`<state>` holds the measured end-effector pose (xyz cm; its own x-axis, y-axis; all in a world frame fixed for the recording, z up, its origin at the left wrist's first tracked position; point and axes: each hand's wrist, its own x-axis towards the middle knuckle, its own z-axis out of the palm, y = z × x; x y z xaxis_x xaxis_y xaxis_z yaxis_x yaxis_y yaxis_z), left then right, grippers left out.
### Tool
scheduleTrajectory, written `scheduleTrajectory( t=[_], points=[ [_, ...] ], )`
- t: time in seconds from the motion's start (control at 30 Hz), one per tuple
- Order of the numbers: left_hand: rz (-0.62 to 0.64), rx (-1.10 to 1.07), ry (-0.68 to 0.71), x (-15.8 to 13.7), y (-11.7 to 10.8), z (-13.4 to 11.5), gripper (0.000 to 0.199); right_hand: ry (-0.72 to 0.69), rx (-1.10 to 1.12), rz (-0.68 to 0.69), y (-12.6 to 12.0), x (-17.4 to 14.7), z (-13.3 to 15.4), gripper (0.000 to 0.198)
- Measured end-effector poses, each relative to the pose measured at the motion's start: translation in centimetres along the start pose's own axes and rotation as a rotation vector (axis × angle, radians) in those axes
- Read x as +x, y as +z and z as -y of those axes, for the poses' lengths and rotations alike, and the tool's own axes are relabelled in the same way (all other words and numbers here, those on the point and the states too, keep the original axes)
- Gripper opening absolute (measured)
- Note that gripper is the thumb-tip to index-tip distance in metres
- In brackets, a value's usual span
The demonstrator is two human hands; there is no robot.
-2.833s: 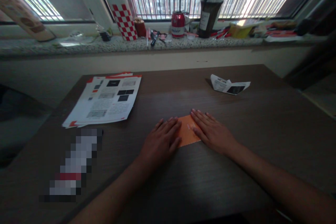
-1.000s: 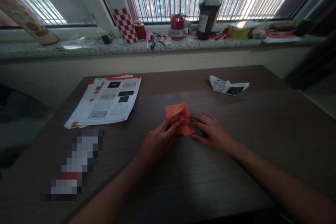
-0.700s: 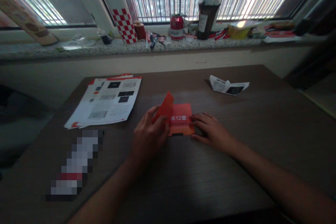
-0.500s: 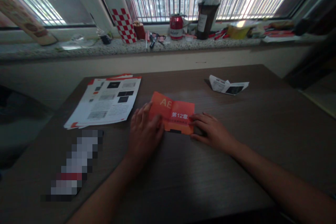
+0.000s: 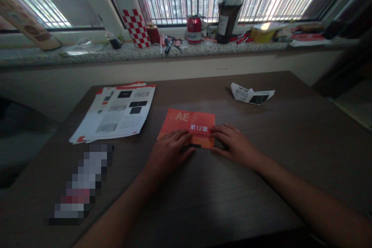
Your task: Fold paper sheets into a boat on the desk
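A creased orange-red paper sheet [image 5: 177, 122] lies on the table in front of me, with "AE" and "第12章" printed on it. Across its lower left part my left hand [image 5: 171, 147] rests palm down, its fingers stretched over the paper and its thumb by the lower edge. At the right side my right hand [image 5: 229, 143] keeps hold of the sheet, fingertips on the edge and thumb at the lower corner. The paper's lower left part is hidden under my left hand.
A stack of printed sheets [image 5: 116, 118] lies at the left of the table [image 5: 261, 201], with a pixelated object [image 5: 81, 182] nearer me. At the back right stands a folded white paper [image 5: 252, 95]. A bottle [image 5: 135, 27], a red can [image 5: 194, 29] and a cup [image 5: 226, 21] line the windowsill.
The sheet's left part, raised and folded before, now lies flatter and spreads farther left. My left hand has moved from its left edge onto the paper; my right hand has stayed put.
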<state>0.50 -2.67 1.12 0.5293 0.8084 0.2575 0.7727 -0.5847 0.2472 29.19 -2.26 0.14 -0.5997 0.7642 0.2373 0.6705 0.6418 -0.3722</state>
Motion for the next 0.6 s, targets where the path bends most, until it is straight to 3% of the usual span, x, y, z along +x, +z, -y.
scheduleTrajectory(
  t=[0.6],
  points=[
    [-0.009, 0.035, 0.048, 0.12, 0.38, 0.14, 0.025, -0.082, 0.022, 0.023, -0.76, -0.04, -0.81, 0.047]
  ],
)
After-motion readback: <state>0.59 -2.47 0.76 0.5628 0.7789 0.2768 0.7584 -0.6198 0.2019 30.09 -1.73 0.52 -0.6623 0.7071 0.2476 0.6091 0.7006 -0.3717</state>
